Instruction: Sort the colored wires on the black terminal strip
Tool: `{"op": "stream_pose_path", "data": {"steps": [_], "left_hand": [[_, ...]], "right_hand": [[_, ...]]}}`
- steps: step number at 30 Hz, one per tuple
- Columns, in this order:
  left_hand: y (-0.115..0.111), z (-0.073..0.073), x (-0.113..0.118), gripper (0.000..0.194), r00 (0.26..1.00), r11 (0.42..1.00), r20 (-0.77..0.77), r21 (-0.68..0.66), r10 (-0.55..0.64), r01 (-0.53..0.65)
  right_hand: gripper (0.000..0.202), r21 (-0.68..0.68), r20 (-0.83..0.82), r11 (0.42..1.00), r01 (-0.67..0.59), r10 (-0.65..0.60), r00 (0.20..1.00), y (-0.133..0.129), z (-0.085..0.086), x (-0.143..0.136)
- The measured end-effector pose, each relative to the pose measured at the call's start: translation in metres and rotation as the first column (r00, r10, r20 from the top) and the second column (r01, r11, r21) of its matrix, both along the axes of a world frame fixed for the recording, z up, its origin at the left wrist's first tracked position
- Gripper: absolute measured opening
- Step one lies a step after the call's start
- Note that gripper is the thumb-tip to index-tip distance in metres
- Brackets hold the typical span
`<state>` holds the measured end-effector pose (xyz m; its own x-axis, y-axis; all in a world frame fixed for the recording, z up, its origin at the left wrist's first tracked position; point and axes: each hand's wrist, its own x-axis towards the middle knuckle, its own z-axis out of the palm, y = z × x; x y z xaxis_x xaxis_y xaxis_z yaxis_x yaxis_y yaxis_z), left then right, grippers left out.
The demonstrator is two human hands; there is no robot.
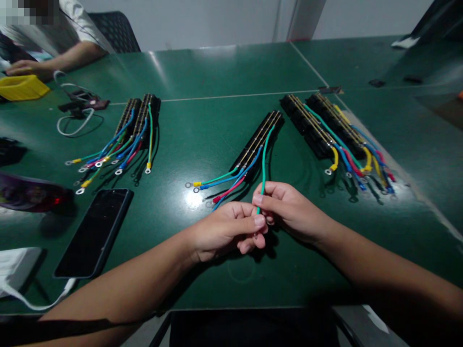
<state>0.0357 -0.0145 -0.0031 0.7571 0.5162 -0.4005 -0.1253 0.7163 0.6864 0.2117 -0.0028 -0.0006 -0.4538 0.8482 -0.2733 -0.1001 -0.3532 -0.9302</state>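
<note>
Both my hands meet at the middle of the green table (217, 72). My left hand (226, 230) and my right hand (289, 205) pinch the near end of a green wire (264, 166). That wire runs up to a black terminal strip (258, 140) lying diagonally in front of me. Blue, red and green wires with ring lugs (217, 185) fan out from the strip's near end, just left of my hands. The tip of the green wire is hidden between my fingers.
Two terminal strips with coloured wires (137, 120) lie at left, two more (325, 125) at right. A black phone (94, 231) on a white cable sits near left. Another person's arm (54, 60) rests at far left beside a yellow box (21, 86).
</note>
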Motion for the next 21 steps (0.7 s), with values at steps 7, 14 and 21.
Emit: {"op": "stream_pose_path", "data": {"steps": [7,14,21], "left_hand": [[-0.0001,0.0,-0.0023,0.038,0.999,0.999,-0.045,0.043,0.015,-0.013],[-0.0005,-0.0023,-0.0023,0.036,1.0,1.0,0.008,0.029,0.005,-0.005],[-0.0017,-0.0048,-0.0019,0.032,0.999,1.0,0.036,0.004,0.011,-0.011]], "right_hand": [[0.023,0.012,0.02,1.0,0.004,-0.004,1.0,0.0006,-0.0024,0.0014],[0.027,0.0,0.011,1.0,-0.008,0.008,1.0,-0.0001,0.0,0.0005],[0.029,0.006,0.01,1.0,-0.012,0.012,1.0,0.0002,0.0007,0.0003]]}}
